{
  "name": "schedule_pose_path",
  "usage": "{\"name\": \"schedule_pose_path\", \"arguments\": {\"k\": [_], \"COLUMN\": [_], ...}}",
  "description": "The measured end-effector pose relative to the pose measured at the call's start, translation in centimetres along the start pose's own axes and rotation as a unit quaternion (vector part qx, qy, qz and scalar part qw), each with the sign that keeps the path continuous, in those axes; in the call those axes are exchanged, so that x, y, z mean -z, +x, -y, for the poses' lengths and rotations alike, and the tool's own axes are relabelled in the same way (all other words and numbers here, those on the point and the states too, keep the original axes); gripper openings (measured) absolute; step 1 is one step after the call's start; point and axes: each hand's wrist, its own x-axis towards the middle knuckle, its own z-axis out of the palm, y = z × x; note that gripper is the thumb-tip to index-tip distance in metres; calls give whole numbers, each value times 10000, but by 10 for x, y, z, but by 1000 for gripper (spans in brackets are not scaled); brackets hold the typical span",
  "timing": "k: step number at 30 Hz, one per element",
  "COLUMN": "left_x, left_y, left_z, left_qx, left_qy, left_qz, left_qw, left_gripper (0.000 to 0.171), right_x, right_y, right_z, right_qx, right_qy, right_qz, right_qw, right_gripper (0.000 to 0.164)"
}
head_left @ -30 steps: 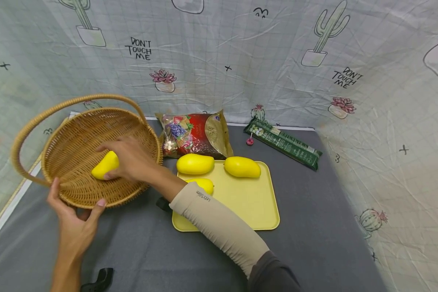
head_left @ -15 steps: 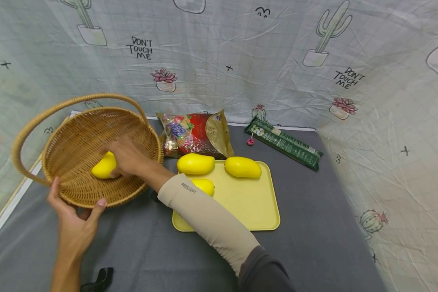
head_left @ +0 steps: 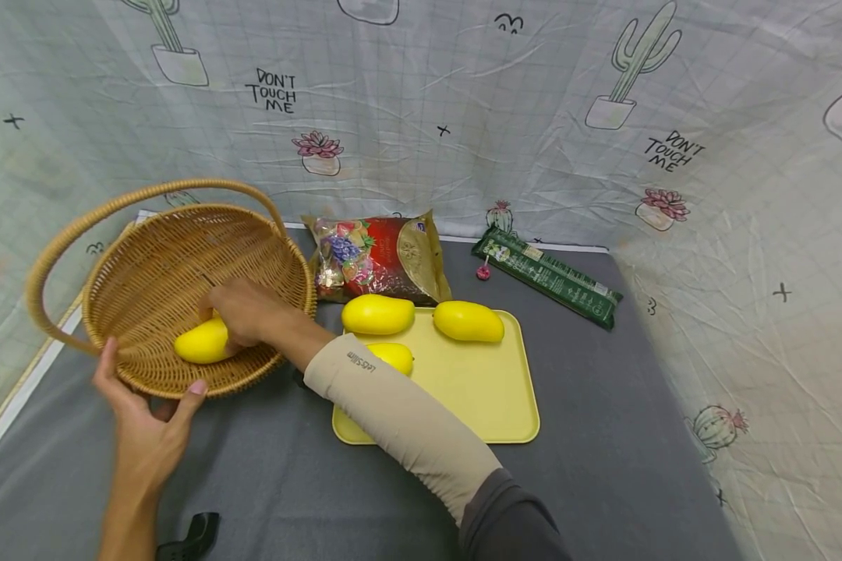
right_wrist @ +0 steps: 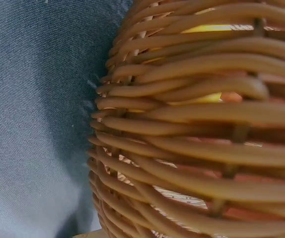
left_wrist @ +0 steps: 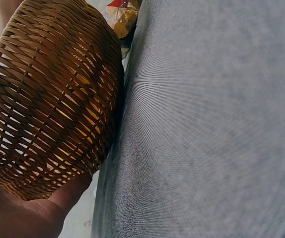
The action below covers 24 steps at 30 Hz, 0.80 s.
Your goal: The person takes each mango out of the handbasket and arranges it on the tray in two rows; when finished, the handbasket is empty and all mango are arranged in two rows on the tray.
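Observation:
A wicker basket [head_left: 147,265] with an arched handle leans toward me on the left of the table. My left hand [head_left: 147,436] grips its near side, thumb and fingers spread along the lower rim; the left wrist view shows the thumb against the woven wall [left_wrist: 53,99]. Inside the basket, my right hand [head_left: 249,312] holds a yellow mango [head_left: 202,343] by its right end, low on the weave. Most of those fingertips are hidden behind the fruit. In the right wrist view the basket's weave [right_wrist: 197,129] covers the hand, with yellow glimpsed through gaps.
Right of the basket lies a yellow tray [head_left: 477,397] with three mangoes [head_left: 468,322], one partly behind the right forearm. Behind it are a red-and-gold candy bag [head_left: 386,257], a lollipop [head_left: 482,272] and a green packet [head_left: 547,276]. A black strap [head_left: 192,538] lies near the front edge.
The right hand has moved the mango lower and nearer inside the basket. The left hand keeps its grip on the basket, and the tray's mangoes have stayed put.

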Motion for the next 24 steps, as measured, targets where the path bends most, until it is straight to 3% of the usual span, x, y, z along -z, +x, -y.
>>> {"name": "schedule_pose_path", "arguments": {"k": [11, 17, 24], "left_x": [0, 0, 1], "left_y": [0, 0, 0], "left_z": [2, 2, 2], "left_qx": [-113, -105, 31], "left_qy": [-65, -135, 94], "left_qz": [28, 40, -11], "left_qw": [9999, 9998, 10000], "left_gripper": [109, 110, 111], "right_x": [4, 9, 23], "right_y": [-11, -24, -45], "right_z": [2, 0, -6], "right_qx": [194, 522, 820], "right_qy": [345, 613, 952], "right_qz": [289, 131, -216], "right_qw": [9988, 9967, 9918], "right_gripper": [61, 65, 62]}}
